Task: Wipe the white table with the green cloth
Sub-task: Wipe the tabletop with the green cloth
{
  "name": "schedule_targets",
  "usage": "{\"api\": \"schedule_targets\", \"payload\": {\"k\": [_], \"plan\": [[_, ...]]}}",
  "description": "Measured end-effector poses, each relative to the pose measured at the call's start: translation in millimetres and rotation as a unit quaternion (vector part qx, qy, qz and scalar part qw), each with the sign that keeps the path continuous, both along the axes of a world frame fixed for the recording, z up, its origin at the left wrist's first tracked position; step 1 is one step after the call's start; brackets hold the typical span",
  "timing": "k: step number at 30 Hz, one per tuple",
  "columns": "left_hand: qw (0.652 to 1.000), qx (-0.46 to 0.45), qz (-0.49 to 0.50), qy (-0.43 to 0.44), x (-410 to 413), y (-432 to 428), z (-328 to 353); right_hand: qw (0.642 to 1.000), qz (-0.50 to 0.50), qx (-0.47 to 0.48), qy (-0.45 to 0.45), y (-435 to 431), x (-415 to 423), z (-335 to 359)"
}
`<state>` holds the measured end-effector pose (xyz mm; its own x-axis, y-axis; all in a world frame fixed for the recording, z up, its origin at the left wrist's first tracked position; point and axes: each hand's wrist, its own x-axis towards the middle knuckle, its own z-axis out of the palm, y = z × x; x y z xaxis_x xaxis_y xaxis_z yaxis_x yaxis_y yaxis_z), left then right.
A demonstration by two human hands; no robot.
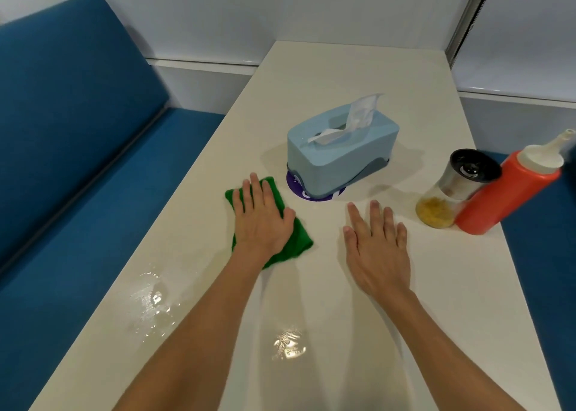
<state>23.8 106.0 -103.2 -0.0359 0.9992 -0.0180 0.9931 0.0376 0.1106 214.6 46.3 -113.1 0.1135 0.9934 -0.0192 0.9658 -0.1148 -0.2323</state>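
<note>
The green cloth point(300, 239) lies flat on the white worktop point(343, 76) under the left hand point(261, 220), which presses on it palm down with straight fingers pointing toward 12 o'clock; green shows past the fingertips at 11 o'clock and beside the thumb and wrist at 4 o'clock. The right hand point(377, 251) rests flat on the bare surface at 3 o'clock from the cloth, fingers spread, not touching it and holding nothing. Two wet patches gleam on the near part of the surface: a larger one point(152, 301) at 7 o'clock from the cloth near the left edge, a smaller one point(288, 343) between the forearms. At 1 o'clock from the cloth, just beyond it, stands a pale blue tissue box point(339, 148) with a tissue point(361, 114) sticking up, set on a purple disc point(296, 187). At 2 o'clock from the right hand, near the right edge, a steel-capped glass shaker point(452, 192) with yellow contents touches a red squeeze bottle point(508, 195). A blue upholstered bench point(78, 161) runs along the left edge and blue seating point(542, 254) shows past the right edge; pale wall panels close the far end. Bare surface stretches beyond the tissue box to the far edge and from the hands to the near edge.
</note>
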Motion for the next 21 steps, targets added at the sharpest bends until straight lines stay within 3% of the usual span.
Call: {"api": "schedule_targets", "payload": {"k": [4,7,11,15,19,21], "plan": [[0.999,0.008,-0.016,-0.048,35.8,-15.1,-2.9,1.000,0.001,0.004,-0.004,0.6,0.1,-1.4],[0.986,0.028,-0.141,-0.082,28.3,-54.6,-3.5,1.000,0.001,-0.001,0.005,0.9,1.5,-1.5],[0.957,-0.009,-0.272,-0.096,-23.1,-68.9,-0.9,1.000,0.005,-0.008,0.006,0.4,2.3,-0.5],[0.978,0.004,-0.197,-0.065,-41.6,-35.1,-2.9,1.000,0.003,-0.005,0.005,-0.2,0.5,0.6],[0.998,0.005,-0.018,-0.056,5.2,-6.7,-1.9,1.000,0.002,0.002,0.006,-0.4,-0.1,0.9],[0.998,0.006,0.003,-0.062,33.5,-14.1,-1.5,1.000,0.001,0.001,0.010,0.0,-0.4,1.5]]}}
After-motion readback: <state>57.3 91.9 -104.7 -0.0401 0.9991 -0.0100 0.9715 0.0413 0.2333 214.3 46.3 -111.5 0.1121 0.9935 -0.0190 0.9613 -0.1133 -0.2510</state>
